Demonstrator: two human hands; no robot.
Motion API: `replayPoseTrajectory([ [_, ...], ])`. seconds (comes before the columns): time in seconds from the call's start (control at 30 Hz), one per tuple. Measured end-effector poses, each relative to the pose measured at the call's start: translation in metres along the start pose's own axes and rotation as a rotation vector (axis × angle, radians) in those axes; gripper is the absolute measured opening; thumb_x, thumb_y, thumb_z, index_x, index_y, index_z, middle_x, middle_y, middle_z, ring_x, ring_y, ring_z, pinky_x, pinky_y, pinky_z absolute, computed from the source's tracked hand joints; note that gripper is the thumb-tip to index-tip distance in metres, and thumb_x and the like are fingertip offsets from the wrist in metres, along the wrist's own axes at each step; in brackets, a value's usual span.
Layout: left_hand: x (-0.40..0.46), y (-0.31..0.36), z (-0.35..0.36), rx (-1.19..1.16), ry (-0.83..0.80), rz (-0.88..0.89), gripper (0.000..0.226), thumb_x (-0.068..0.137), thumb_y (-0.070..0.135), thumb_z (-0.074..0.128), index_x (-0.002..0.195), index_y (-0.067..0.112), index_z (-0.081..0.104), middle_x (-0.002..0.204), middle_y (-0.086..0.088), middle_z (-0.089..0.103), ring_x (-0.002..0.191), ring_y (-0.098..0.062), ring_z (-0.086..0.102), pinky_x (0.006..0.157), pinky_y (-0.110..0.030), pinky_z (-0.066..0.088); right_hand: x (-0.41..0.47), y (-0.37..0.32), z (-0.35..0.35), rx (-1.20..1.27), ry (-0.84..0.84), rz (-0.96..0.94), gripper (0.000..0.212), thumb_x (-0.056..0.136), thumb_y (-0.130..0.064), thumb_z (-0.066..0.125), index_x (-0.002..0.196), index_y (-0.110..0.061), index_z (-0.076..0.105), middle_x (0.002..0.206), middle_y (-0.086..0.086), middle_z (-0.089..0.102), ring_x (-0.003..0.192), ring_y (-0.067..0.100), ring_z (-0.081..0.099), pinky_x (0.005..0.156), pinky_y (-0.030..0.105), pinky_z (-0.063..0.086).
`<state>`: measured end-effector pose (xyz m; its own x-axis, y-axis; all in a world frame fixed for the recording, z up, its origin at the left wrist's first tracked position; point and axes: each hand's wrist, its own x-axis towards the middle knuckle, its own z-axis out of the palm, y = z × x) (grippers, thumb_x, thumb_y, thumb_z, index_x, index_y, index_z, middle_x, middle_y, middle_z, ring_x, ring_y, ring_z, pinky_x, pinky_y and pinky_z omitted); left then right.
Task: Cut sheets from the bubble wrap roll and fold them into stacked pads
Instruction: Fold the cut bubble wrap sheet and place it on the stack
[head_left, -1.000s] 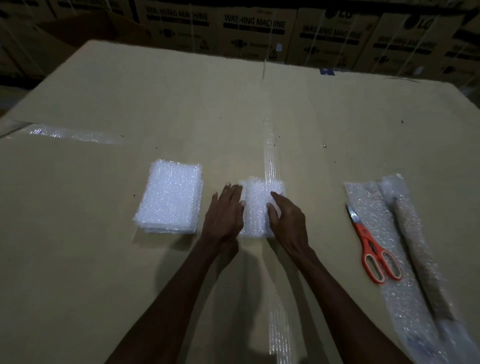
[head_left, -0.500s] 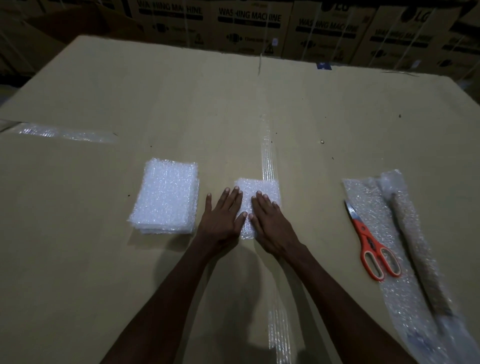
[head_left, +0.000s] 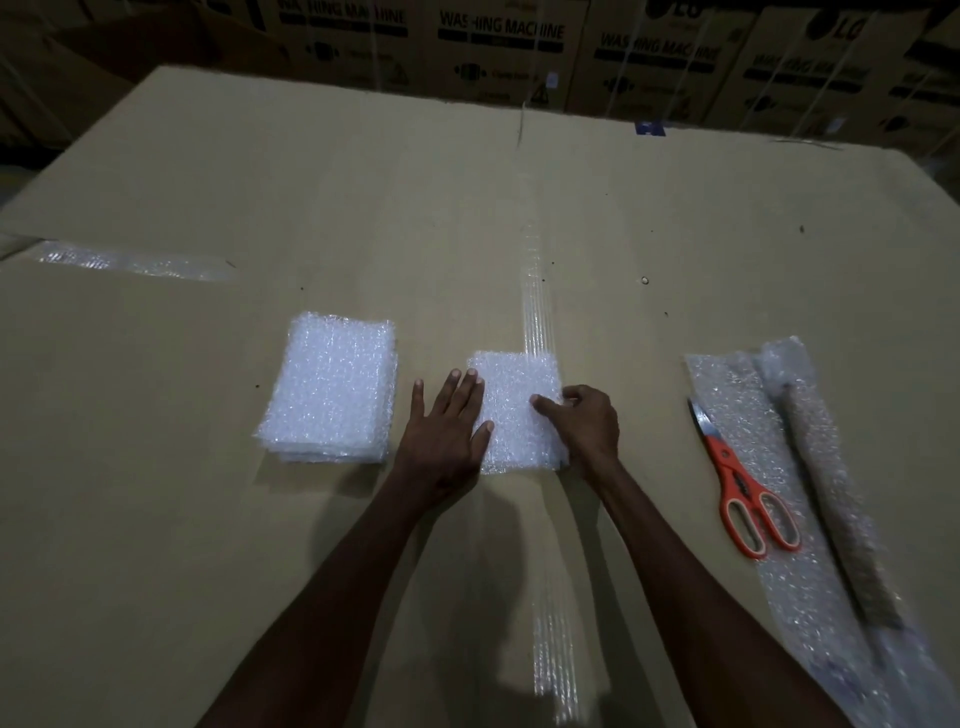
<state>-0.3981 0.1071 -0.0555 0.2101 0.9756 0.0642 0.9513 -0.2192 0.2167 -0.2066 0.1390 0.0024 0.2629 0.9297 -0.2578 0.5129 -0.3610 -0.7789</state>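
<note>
At the far left a strip of clear tape (head_left: 130, 258) shines on the cardboard worktop (head_left: 156, 519), with a broad bare stretch of cardboard between it and the near edge. Further right lies the stack of folded pads (head_left: 332, 387), its edges roughly squared and its right side just beside the left hand (head_left: 444, 434) but apart from it. That hand lies flat with fingers straight and spread, its fingertips and thumb resting on the left edge of the folded pad (head_left: 519, 410), which lies on the worktop over a lengthwise seam of tape (head_left: 537, 312). The right hand (head_left: 589, 423) has its fingers curled at the pad's right edge, the grip pinching that edge. Open cardboard separates this hand from the orange-handled scissors (head_left: 740, 488), which lie on the unrolled bubble wrap sheet (head_left: 727, 384), blades pointing away. Touching the sheet's right side is the bubble wrap roll (head_left: 826, 467), running towards the near right corner. Cartons (head_left: 498, 47) line the far edge.
</note>
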Motion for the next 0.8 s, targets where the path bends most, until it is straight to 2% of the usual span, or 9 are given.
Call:
replayPoseTrajectory([
  [0.1,0.000,0.001,-0.006,0.000,-0.045,-0.020,0.072,0.098,0.053,0.005,0.160,0.015,0.009,0.167,0.000,0.005,0.154,-0.018,-0.004,0.118,-0.053,-0.012,0.001,-0.004,-0.001,0.290,-0.147,0.093,0.021,0.077,-0.018,0.085,0.079,-0.001,0.071,0.092,0.023,0.074,0.087,0.038,0.074,0.077,0.058,0.060],
  [0.23,-0.007,0.008,-0.015,-0.133,0.018,-0.110,0.073,0.100,0.055,0.012,0.159,0.014,-0.001,0.168,-0.002,-0.002,0.152,-0.017,-0.013,0.120,-0.047,-0.013,-0.015,-0.016,-0.019,0.444,-0.249,0.025,0.015,0.086,-0.006,0.078,0.097,0.004,0.074,0.098,0.020,0.076,0.090,0.035,0.074,0.079,0.044,0.062],
  [0.33,-0.016,0.029,-0.036,-0.542,0.107,-0.281,0.086,0.096,0.066,0.036,0.160,0.019,0.002,0.165,0.007,-0.002,0.150,-0.009,-0.011,0.121,-0.036,-0.007,-0.028,-0.020,-0.039,0.491,-0.303,-0.047,0.016,0.087,-0.009,0.079,0.100,0.000,0.076,0.099,0.018,0.077,0.095,0.035,0.075,0.084,0.043,0.061],
  [0.37,-0.017,0.038,-0.044,-0.770,0.104,-0.355,0.095,0.090,0.071,0.048,0.160,0.022,0.004,0.164,0.011,0.001,0.150,-0.007,-0.003,0.121,-0.034,0.001,-0.033,-0.021,-0.046,0.512,-0.323,-0.066,0.016,0.087,-0.010,0.079,0.100,0.000,0.076,0.100,0.019,0.077,0.095,0.036,0.074,0.088,0.047,0.059],
  [0.43,-0.022,0.056,-0.062,-1.287,0.076,-0.447,0.108,0.076,0.075,0.066,0.159,0.029,0.015,0.165,0.006,0.018,0.148,-0.009,0.022,0.120,-0.037,0.023,-0.042,-0.023,-0.063,0.587,-0.367,-0.091,0.017,0.087,-0.009,0.079,0.101,0.000,0.075,0.104,0.023,0.076,0.091,0.035,0.072,0.093,0.053,0.056],
  [0.5,-0.028,0.065,-0.074,-1.590,-0.012,-0.454,0.093,0.076,0.066,0.075,0.151,0.025,0.037,0.152,-0.006,0.046,0.134,-0.021,0.050,0.111,-0.046,0.041,-0.052,-0.024,-0.077,0.674,-0.401,-0.110,0.020,0.087,-0.005,0.078,0.105,0.002,0.073,0.104,0.022,0.075,0.090,0.031,0.071,0.095,0.051,0.056],
  [0.57,-0.038,0.075,-0.087,-1.660,-0.069,-0.396,0.062,0.085,0.051,0.075,0.132,0.014,0.058,0.126,-0.009,0.067,0.111,-0.027,0.066,0.096,-0.044,0.051,-0.061,-0.021,-0.089,0.717,-0.412,-0.122,0.025,0.086,-0.004,0.077,0.109,0.003,0.072,0.107,0.022,0.075,0.093,0.031,0.072,0.095,0.049,0.055],
  [0.67,-0.052,0.089,-0.102,-1.617,0.001,-0.406,0.035,0.087,0.031,0.074,0.115,0.010,0.070,0.104,-0.005,0.075,0.089,-0.018,0.071,0.077,-0.031,0.055,-0.073,-0.013,-0.101,0.743,-0.407,-0.148,0.025,0.086,-0.003,0.077,0.110,0.002,0.072,0.108,0.020,0.076,0.096,0.031,0.072,0.092,0.043,0.058],
  [0.8,-0.071,0.091,-0.112,-1.539,0.075,-0.466,0.019,0.083,0.019,0.079,0.099,0.010,0.074,0.093,-0.002,0.076,0.078,-0.010,0.068,0.065,-0.022,0.051,-0.092,0.002,-0.107,0.669,-0.344,-0.187,0.022,0.083,-0.005,0.081,0.104,-0.003,0.074,0.095,0.010,0.076,0.085,0.020,0.069,0.073,0.028,0.052],
])
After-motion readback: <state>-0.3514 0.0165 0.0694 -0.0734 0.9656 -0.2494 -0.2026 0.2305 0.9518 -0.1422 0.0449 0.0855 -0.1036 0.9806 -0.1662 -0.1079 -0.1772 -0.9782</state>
